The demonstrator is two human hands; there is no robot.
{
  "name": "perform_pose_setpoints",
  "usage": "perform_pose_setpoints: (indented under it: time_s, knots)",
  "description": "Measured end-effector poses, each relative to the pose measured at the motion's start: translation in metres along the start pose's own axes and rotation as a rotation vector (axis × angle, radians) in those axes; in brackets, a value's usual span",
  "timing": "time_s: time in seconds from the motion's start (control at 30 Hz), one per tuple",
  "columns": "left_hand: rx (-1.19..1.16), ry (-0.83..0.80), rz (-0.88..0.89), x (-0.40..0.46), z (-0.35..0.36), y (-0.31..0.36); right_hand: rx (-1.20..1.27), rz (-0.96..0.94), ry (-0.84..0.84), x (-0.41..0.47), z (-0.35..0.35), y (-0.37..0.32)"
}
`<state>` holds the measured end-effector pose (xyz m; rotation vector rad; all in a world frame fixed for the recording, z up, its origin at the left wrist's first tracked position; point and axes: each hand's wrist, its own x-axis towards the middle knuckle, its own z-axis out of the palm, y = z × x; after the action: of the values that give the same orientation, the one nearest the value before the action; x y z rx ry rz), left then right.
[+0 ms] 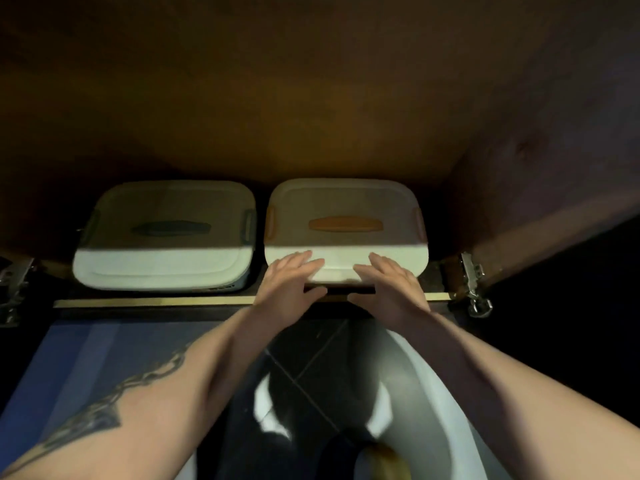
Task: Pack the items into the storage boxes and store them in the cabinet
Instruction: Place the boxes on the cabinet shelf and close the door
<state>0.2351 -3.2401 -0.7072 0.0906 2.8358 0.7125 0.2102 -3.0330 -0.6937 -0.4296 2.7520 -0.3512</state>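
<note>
Two white lidded storage boxes stand side by side inside a dark wooden cabinet. The left box [162, 237] has a dark grey handle and clips. An orange handle and orange clips mark the right box [346, 209]. My left hand [287, 285] and my right hand [391, 289] lie with straight fingers on the near edge of the right box's lid, thumbs down over its front side. Both boxes sit just behind the cabinet's front rail [156, 302].
Metal door hinges show at the cabinet's left [14, 289] and right [476, 289] sides. The right cabinet wall [536, 188] stands close to the orange-handled box. Below are dark floor tiles [311, 368] and a blue surface [69, 368].
</note>
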Motion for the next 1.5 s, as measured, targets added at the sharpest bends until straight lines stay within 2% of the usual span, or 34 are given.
perform_pose_setpoints:
  time_s: [0.17, 0.33, 0.57, 0.67, 0.83, 0.93, 1.03, 1.13, 1.33, 1.5]
  knots:
    - [-0.023, -0.036, -0.067, -0.073, -0.08, 0.044, 0.029, 0.075, -0.086, -0.08, -0.066, -0.042]
    - [-0.053, -0.046, -0.111, -0.153, -0.187, 0.112, 0.057, 0.086, -0.153, -0.17, -0.165, -0.094]
    - [-0.168, 0.009, -0.159, -0.267, -0.315, 0.203, 0.067, 0.065, -0.059, -0.288, -0.31, -0.176]
    - [-0.203, 0.065, -0.187, -0.311, -0.342, 0.214, 0.106, 0.062, -0.064, -0.319, -0.334, -0.208]
    - [-0.163, 0.082, -0.236, -0.359, -0.376, 0.192, 0.112, -0.026, -0.059, -0.329, -0.35, -0.268]
    - [-0.185, 0.177, -0.328, -0.385, -0.397, 0.173, 0.077, -0.14, -0.072, -0.323, -0.353, -0.307]
    - [-0.225, 0.29, -0.478, -0.411, -0.42, 0.146, 0.005, -0.325, -0.121, -0.308, -0.357, -0.351]
    - [-0.162, 0.398, -0.616, -0.445, -0.437, 0.12, -0.068, -0.519, -0.177, -0.29, -0.361, -0.4]
    - [-0.174, 0.673, -1.072, -0.529, -0.451, 0.08, -0.17, -0.93, -0.194, -0.278, -0.345, -0.515]
    - [-0.243, 0.796, -1.281, -0.59, -0.467, 0.039, -0.187, -1.096, -0.296, -0.295, -0.309, -0.61]
